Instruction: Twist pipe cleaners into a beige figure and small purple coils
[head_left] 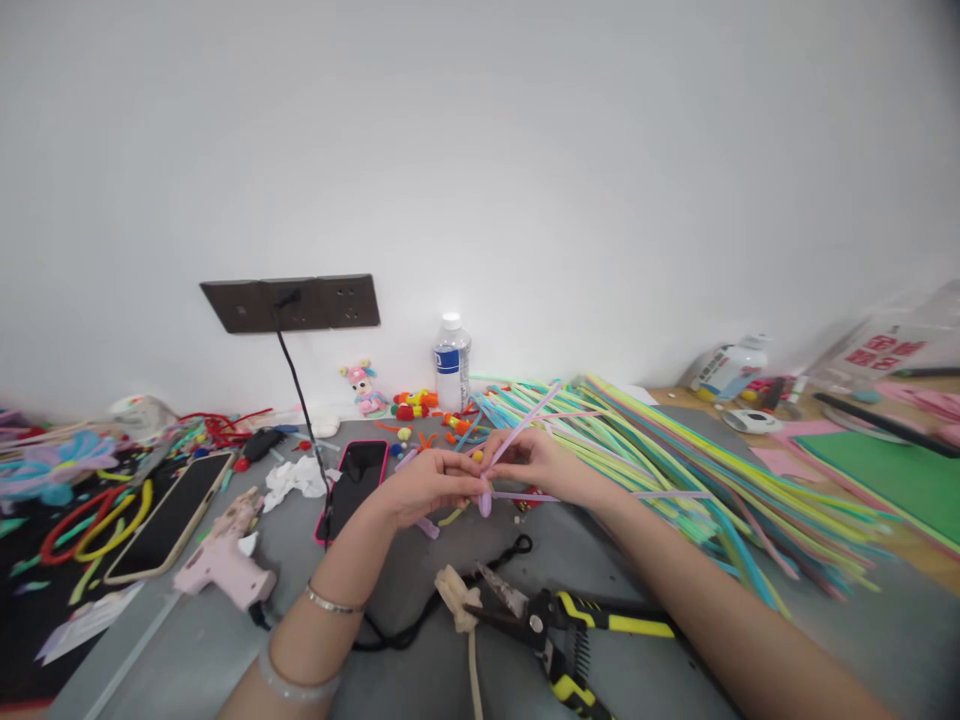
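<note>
Both forearms angled in over the tabletop (pixel 585 552), converging beyond the shears (pixel 535 622). The left hand (pixel 429 487), palm down, had its fingers pinched together on the purple stem (pixel 485 503); the right hand (pixel 538 466), wrist bent, clamped thumb and fingertips on it too, beyond the shears.

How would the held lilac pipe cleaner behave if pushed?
The lilac pipe cleaner likely bends easily, as its lower part looks folded. It's probably not floppy: its upper end juts up straight. Being thin, it's presumably light.
</note>
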